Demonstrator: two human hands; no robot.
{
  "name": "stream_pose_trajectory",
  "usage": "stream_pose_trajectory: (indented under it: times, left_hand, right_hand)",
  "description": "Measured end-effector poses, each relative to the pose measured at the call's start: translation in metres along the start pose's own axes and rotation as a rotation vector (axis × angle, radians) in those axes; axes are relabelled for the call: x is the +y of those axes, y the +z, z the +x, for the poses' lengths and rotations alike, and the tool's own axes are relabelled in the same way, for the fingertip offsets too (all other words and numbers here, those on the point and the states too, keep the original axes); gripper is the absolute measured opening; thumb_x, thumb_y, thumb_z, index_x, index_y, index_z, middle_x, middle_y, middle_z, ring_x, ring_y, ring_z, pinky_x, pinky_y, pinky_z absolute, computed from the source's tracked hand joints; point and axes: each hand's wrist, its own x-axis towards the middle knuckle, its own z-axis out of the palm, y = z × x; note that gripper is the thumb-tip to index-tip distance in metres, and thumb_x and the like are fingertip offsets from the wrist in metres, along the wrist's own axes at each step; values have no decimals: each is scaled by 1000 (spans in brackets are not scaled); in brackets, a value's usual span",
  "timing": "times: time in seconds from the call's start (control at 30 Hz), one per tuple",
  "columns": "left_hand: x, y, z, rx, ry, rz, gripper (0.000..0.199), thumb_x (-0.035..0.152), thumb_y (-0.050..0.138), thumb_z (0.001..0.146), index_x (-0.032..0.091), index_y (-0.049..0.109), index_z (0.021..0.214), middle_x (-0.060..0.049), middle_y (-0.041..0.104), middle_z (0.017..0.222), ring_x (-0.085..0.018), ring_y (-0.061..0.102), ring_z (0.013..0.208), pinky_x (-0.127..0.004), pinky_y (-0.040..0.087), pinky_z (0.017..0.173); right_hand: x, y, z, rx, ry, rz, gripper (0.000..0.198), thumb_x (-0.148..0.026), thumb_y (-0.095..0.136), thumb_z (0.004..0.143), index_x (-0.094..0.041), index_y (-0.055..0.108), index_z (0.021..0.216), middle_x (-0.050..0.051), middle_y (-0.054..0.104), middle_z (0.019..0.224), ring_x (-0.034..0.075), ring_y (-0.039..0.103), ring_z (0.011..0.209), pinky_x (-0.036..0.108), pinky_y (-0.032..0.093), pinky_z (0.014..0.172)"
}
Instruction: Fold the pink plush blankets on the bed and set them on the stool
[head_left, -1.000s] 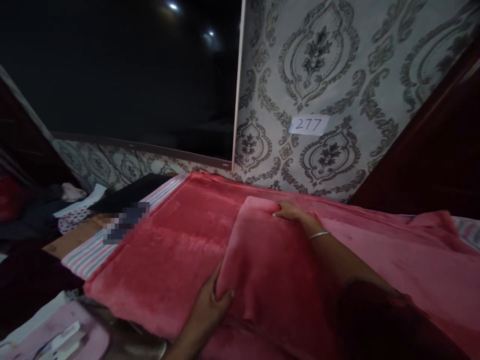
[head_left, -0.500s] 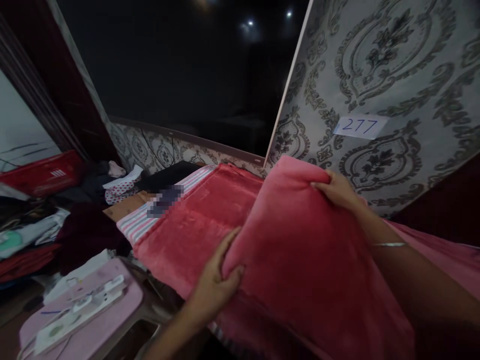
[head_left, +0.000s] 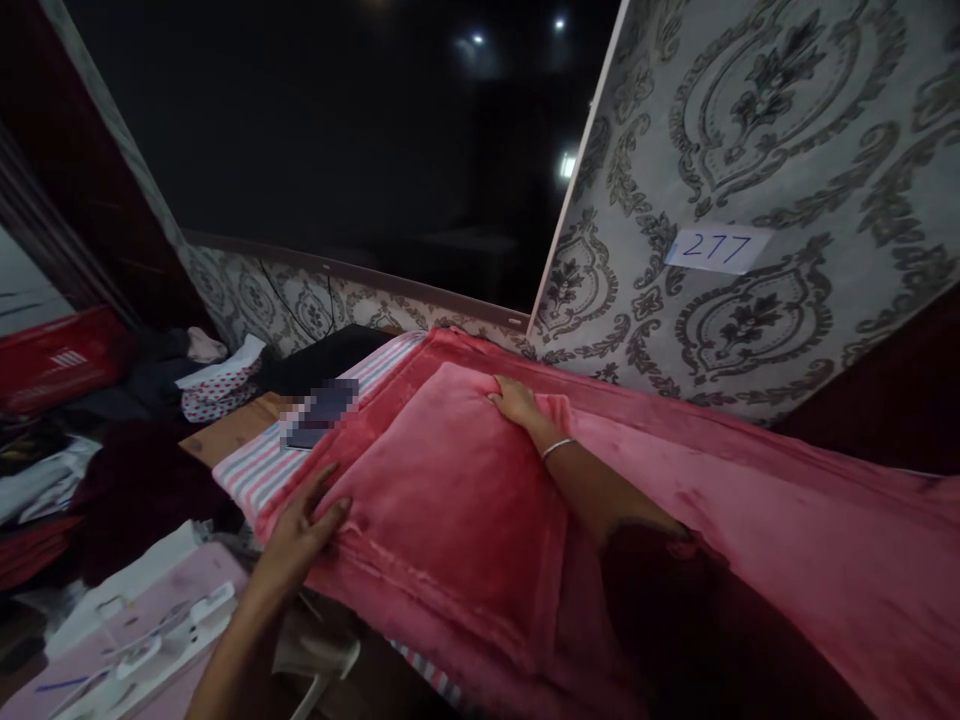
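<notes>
A plush red-pink blanket (head_left: pixel 450 470) lies on a striped cover, with one part folded over into a flat, squarish layer. My left hand (head_left: pixel 304 525) is at the near left edge of that folded layer, its thumb and fingers apart. At the far edge of the fold, my right hand (head_left: pixel 517 402) has its fingers closed on the blanket's edge; the fingertips are partly hidden. The striped cover (head_left: pixel 251 470) shows along the left side, and a dark, pixelated flat object (head_left: pixel 322 415) rests on it.
A pink stool (head_left: pixel 202 570) at the lower left bears a white power strip (head_left: pixel 165 650). Piled clothes (head_left: pixel 135 490) and a red bag (head_left: pixel 64 355) lie farther left. Behind the blanket are a large dark screen (head_left: pixel 337 130) and patterned wall with a paper label (head_left: pixel 718 248).
The raised part of the blanket has come down to the left and now lies flat. Both hands moved left with it, and my left hand's fingers have loosened from the edge.
</notes>
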Motion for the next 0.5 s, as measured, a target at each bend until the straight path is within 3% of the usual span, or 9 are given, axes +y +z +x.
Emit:
stream_pose_trajectory:
  times: [0.1, 0.2, 0.27, 0.37, 0.43, 0.5]
  left_hand:
    - [15, -4, -7, 83, 44, 168, 71, 60, 53, 82, 15, 60, 136, -16, 69, 131, -36, 63, 124, -52, 48, 109]
    - [51, 14, -22, 145, 265, 360, 60, 48, 48, 91, 14, 61, 137, -17, 64, 138, -39, 54, 133, -58, 38, 116]
    - [79, 44, -38, 13, 429, 338, 52, 35, 43, 95, 17, 60, 140, -14, 60, 146, -35, 48, 140, -56, 32, 121]
    - [114, 98, -66, -389, 645, 322, 57, 28, 52, 93, 24, 52, 150, -10, 51, 156, -32, 41, 148, -58, 24, 125]
    - [125, 126, -82, -564, 687, 368, 65, 32, 62, 89, 27, 48, 153, -11, 42, 162, -38, 33, 151, -67, 19, 123]
    - [126, 141, -92, -623, 682, 421, 69, 36, 66, 88, 28, 47, 153, -12, 37, 164, -43, 26, 153, -75, 16, 119]
  right_hand:
    - [21, -12, 1, -12, 3, -30, 55, -36, 54, 98, -23, 49, 151, 13, 54, 153, 30, 48, 142, 49, 35, 118]
    - [41, -30, -7, 6, 22, -57, 56, -42, 44, 103, -23, 45, 155, 12, 49, 157, 31, 41, 147, 55, 26, 122]
    - [53, -38, -18, 20, 19, -73, 56, -45, 38, 104, -25, 44, 156, 9, 43, 162, 31, 32, 152, 59, 21, 124]
    - [65, -41, -39, -15, 17, -105, 55, -45, 31, 106, -27, 41, 158, 6, 33, 167, 32, 22, 156, 63, 18, 123]
    - [72, -37, -50, -71, 30, -118, 55, -44, 30, 107, -28, 40, 158, 6, 33, 167, 31, 23, 155, 63, 21, 122]
    - [77, -31, -59, -100, 40, -116, 54, -42, 32, 107, -28, 40, 158, 7, 37, 165, 30, 28, 154, 59, 25, 122]
